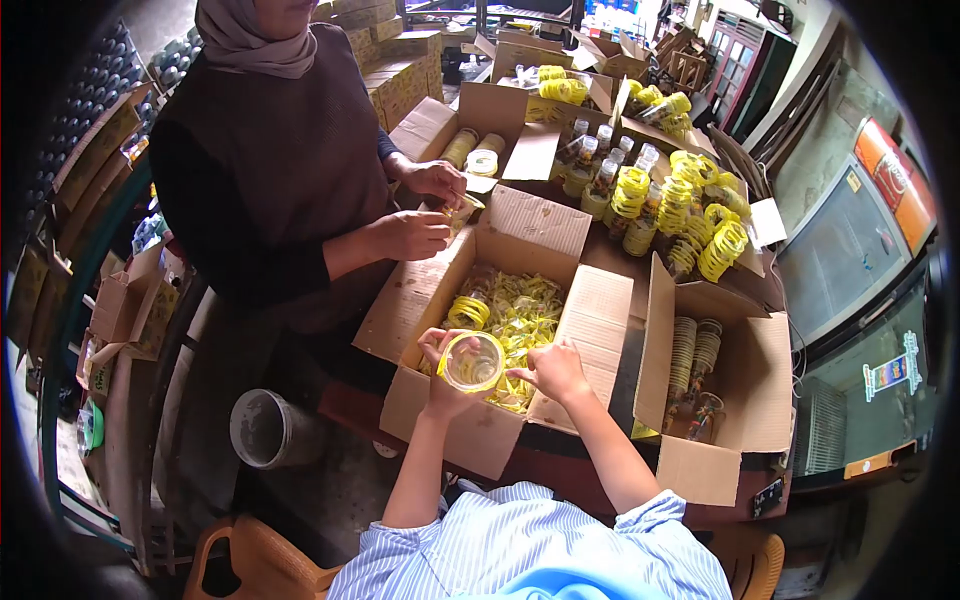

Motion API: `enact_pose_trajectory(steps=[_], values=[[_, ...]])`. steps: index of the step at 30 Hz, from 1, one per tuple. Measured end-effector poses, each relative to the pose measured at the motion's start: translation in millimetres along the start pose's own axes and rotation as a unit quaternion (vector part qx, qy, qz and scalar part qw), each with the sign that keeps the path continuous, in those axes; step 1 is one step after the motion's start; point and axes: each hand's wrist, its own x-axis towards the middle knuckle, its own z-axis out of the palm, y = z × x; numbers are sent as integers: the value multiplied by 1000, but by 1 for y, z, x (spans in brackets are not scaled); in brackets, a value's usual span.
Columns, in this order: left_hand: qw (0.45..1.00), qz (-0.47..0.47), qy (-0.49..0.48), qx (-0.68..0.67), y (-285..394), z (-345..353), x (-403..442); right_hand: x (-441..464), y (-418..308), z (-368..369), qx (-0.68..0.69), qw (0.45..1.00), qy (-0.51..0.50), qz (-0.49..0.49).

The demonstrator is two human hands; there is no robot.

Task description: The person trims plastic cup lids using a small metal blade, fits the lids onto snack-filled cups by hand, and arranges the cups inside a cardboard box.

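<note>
While L hand (448,397) grips 1 cup (473,362) w/ yellow rim (444,372) over 1 box (470,440), can't tell if R hand (556,371) grasps anything.

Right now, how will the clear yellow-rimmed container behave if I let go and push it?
The container is probably light: the left hand alone supports it. Its see-through wall looks like plastic, so likely stiff with slight give. The round rim suggests it'd roll if laid sideways.

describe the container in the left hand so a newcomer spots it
Find the open cardboard box in front of the striped shirt, full of yellow pieces. Over it, the left hand holds a clear round container. Its yellow-edged end faces the camera, raised above the yellow-ringed stack in the box.
</note>
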Motion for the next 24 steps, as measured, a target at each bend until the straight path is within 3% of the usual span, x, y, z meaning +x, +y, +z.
enact_pose_trajectory(steps=[3, 8, 12, 17, 20, 21, 24], values=[[986, -34, 14, -161, 19, -1, 3, -13, 9, 11, 70, 992, 100, 30], [982, -70, -64, -163, 26, -10, -6, -69, 30, 22, 111, 934, 279, 195], [968, -125, -135, -169, 41, -3, -12, -85, 42, 49, 161, 896, 350, 220], [946, -121, -187, -235, 47, 10, -12, -91, 67, 90, 286, 852, 351, 263], [929, -134, -214, -269, 55, 9, -9, -106, 96, 128, 489, 789, 255, 271], [926, -138, -219, -275, 56, 8, -9, -112, 99, 136, 490, 787, 255, 275], [911, -159, -230, -305, 63, 3, -7, -136, 86, 95, 563, 759, 183, 270]])
